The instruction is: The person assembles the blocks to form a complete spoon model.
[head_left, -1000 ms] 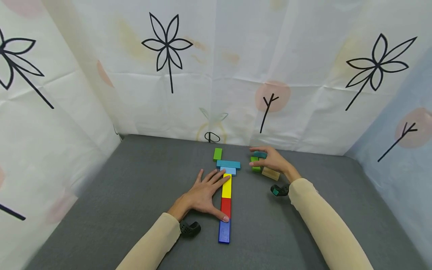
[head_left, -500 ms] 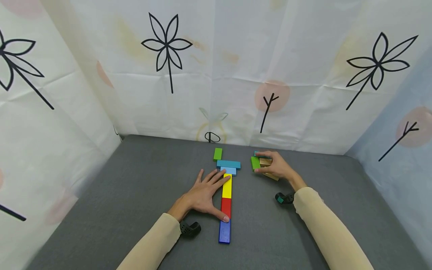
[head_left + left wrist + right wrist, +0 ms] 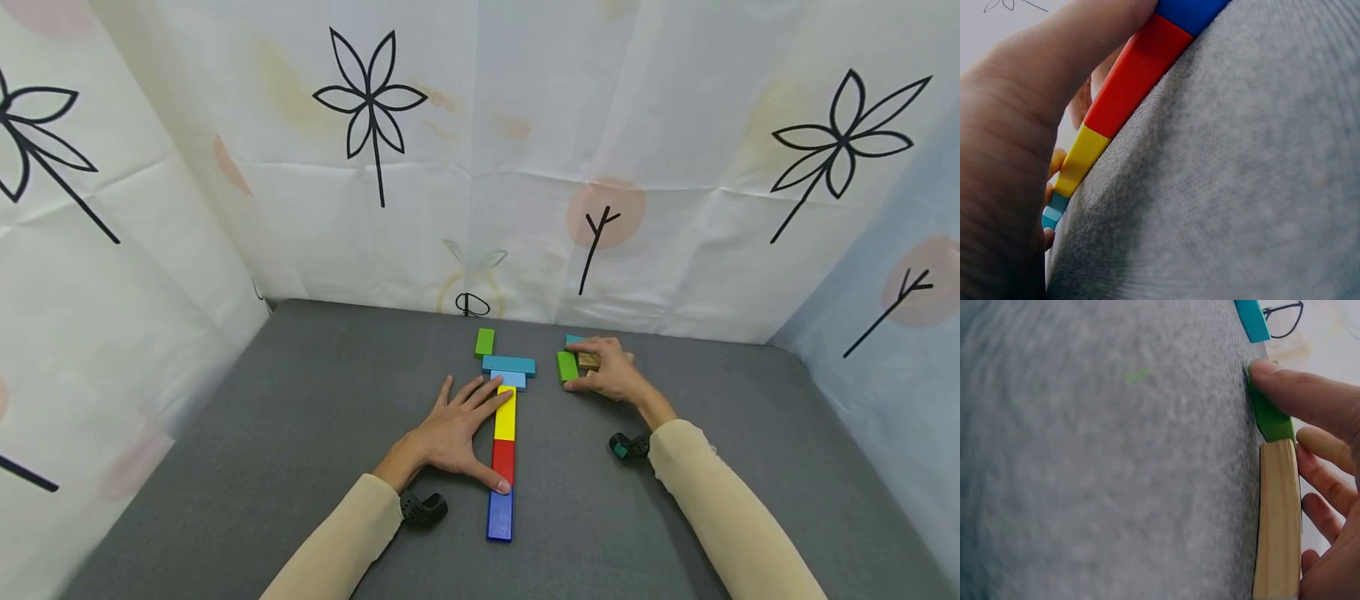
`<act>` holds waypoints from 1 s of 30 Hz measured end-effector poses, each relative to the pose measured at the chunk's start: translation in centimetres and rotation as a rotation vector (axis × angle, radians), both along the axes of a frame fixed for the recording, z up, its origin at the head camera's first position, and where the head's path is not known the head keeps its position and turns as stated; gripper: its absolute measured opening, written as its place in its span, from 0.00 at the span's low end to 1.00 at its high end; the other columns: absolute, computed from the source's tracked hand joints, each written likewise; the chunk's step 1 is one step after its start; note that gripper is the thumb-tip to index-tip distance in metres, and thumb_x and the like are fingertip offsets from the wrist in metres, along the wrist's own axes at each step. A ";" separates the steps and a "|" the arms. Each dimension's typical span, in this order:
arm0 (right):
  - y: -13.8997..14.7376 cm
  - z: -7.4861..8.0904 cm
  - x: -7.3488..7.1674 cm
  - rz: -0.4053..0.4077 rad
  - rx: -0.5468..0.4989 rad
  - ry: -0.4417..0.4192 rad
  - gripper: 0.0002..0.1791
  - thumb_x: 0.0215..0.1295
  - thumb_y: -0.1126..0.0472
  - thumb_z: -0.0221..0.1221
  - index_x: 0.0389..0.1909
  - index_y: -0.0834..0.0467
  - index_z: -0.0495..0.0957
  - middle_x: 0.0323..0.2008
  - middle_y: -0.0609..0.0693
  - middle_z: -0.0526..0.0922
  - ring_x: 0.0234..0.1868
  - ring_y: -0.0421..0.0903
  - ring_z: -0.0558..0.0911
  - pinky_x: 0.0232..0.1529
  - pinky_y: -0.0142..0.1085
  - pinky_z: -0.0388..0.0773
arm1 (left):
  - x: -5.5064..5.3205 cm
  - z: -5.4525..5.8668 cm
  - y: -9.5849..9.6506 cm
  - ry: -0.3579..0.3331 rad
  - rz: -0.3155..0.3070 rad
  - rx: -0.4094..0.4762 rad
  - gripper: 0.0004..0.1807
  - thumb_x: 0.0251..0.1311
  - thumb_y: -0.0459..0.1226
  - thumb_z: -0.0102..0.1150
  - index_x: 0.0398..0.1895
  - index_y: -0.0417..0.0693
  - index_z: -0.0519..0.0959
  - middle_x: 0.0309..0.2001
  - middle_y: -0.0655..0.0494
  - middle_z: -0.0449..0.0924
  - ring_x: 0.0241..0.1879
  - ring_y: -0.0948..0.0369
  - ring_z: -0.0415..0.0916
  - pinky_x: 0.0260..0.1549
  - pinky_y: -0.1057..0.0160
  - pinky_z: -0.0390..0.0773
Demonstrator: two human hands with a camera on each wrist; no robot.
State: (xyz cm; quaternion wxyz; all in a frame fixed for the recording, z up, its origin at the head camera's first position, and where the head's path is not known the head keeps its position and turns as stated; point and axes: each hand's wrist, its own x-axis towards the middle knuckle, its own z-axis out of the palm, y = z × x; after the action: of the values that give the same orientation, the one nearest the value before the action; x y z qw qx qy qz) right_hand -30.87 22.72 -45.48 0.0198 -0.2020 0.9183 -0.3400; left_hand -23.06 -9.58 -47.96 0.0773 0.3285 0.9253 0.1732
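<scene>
My left hand [image 3: 450, 435] lies with fingers spread along a straight row of blocks. Its thumb touches where the red block [image 3: 504, 457] meets the dark blue block [image 3: 500, 515]; fingertips reach the yellow block [image 3: 506, 418] and the light blue block [image 3: 514, 380]. A teal block [image 3: 510, 365] lies crosswise at the far end. To the right, my right hand [image 3: 618, 373] pinches a green block [image 3: 567, 367] between thumb and index finger. Plain wooden blocks [image 3: 1280, 519] lie against that block, partly hidden under the hand; another teal block [image 3: 575, 339] peeks out behind the index finger.
A second green block [image 3: 485, 342] lies beyond the row's far end, left of the crosswise teal block. The grey tabletop [image 3: 300, 400] ends at white cloth walls [image 3: 465, 208] with flower drawings at the back and sides.
My right hand has drawn back from the teal block and lowered its fingers onto the nearer green block, which has shifted slightly toward me. My left hand stays in place.
</scene>
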 end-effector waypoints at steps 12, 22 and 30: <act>-2.2 1.8 -0.7 -0.002 -0.080 -0.048 0.38 0.57 0.53 0.76 0.67 0.60 0.76 0.67 0.63 0.71 0.69 0.65 0.61 0.67 0.70 0.51 | 0.0 0.1 0.1 -0.011 0.002 -0.002 0.69 0.36 0.78 0.64 0.83 0.67 0.48 0.83 0.62 0.35 0.81 0.53 0.32 0.70 0.33 0.23; -5.5 2.7 -3.3 0.020 -0.125 -0.191 0.35 0.63 0.58 0.71 0.68 0.66 0.72 0.66 0.65 0.73 0.64 0.63 0.72 0.59 0.56 0.75 | 0.1 0.2 0.0 -0.011 0.007 -0.009 0.68 0.36 0.79 0.63 0.83 0.67 0.49 0.83 0.62 0.36 0.80 0.52 0.33 0.69 0.32 0.23; -6.6 2.5 -4.2 0.012 -0.025 -0.239 0.34 0.65 0.59 0.70 0.68 0.68 0.71 0.61 0.69 0.76 0.62 0.63 0.76 0.57 0.53 0.78 | 0.0 0.3 0.1 -0.014 0.011 -0.007 0.69 0.36 0.79 0.63 0.83 0.67 0.48 0.83 0.62 0.35 0.81 0.53 0.32 0.69 0.32 0.23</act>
State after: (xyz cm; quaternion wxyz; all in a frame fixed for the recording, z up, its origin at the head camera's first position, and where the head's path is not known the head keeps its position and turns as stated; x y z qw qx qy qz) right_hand -35.03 16.09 -42.93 0.1287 -0.1656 0.9039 -0.3728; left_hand -23.04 -9.50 -47.70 0.0842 0.3220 0.9270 0.1727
